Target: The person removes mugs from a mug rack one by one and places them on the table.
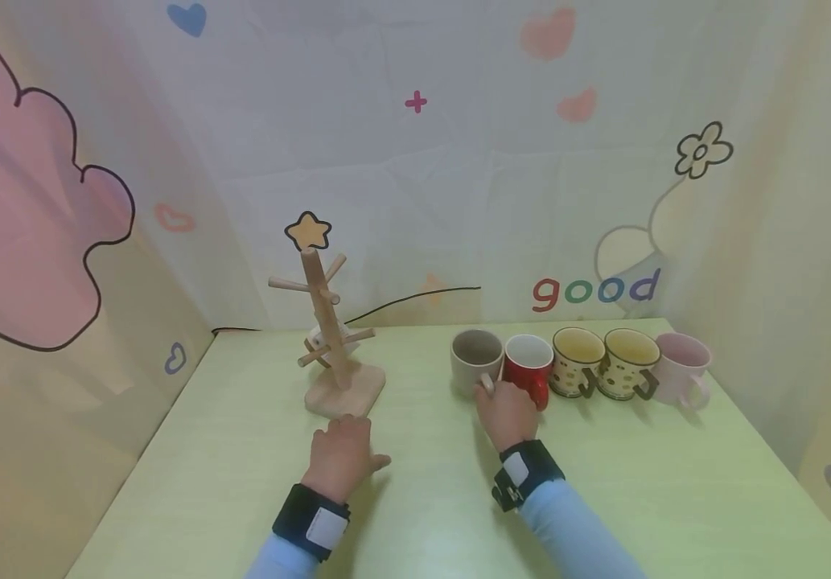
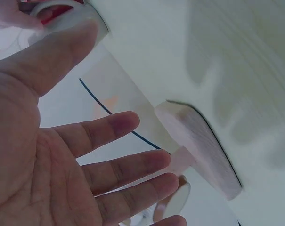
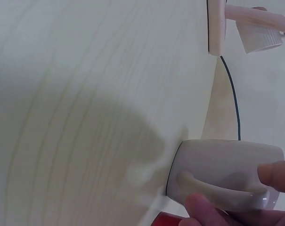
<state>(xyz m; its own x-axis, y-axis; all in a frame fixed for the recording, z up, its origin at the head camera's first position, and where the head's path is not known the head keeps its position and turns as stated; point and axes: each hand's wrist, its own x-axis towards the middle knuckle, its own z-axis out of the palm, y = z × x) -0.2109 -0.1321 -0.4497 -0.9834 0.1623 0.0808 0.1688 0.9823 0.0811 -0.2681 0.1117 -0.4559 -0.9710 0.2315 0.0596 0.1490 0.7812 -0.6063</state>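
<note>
A light grey mug [image 1: 462,374] stands upright at the left end of a row of mugs. My right hand [image 1: 508,414] holds its handle, with fingers and thumb on either side of the handle [image 3: 222,194] in the right wrist view. My left hand [image 1: 339,458] is over the table in front of the wooden mug rack [image 1: 346,392], its fingers extended and holding nothing. On the rack's far side hangs a white mug [image 3: 259,35], partly hidden by the post in the head view.
Right beside the grey mug stands a red mug [image 1: 528,376] with a white inside. Two spotted yellow mugs [image 1: 569,376] with dark handles and a pink mug [image 1: 676,378] continue the row. Behind the table [image 1: 415,474] hangs a patterned cloth [image 1: 415,201].
</note>
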